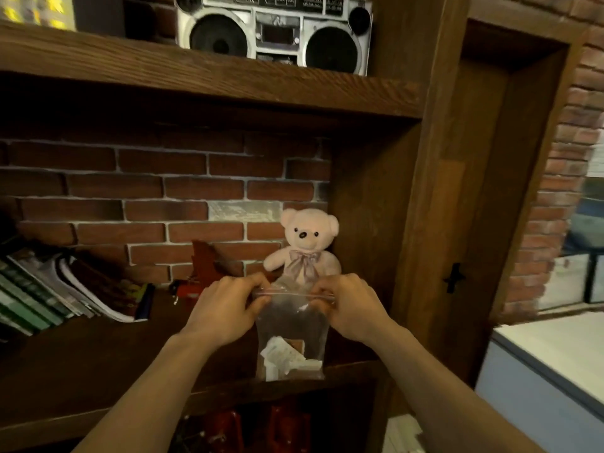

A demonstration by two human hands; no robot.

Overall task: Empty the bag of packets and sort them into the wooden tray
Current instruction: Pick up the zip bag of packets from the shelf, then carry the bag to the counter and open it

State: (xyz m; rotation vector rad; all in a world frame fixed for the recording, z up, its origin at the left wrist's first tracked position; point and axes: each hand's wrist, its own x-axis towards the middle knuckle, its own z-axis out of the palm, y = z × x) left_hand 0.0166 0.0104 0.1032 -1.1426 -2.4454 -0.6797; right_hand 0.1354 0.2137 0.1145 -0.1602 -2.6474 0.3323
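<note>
no legible text. clear zip bag [291, 325] holds white packets [281, 354] at bottom. left hand [225, 308] and right hand [346, 305] grip pinched on its top seal.

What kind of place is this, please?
Probably a café or a cosy lounge: dark wooden shelves on a brick wall, with an old boombox, a teddy bear and leaning magazines.
</note>
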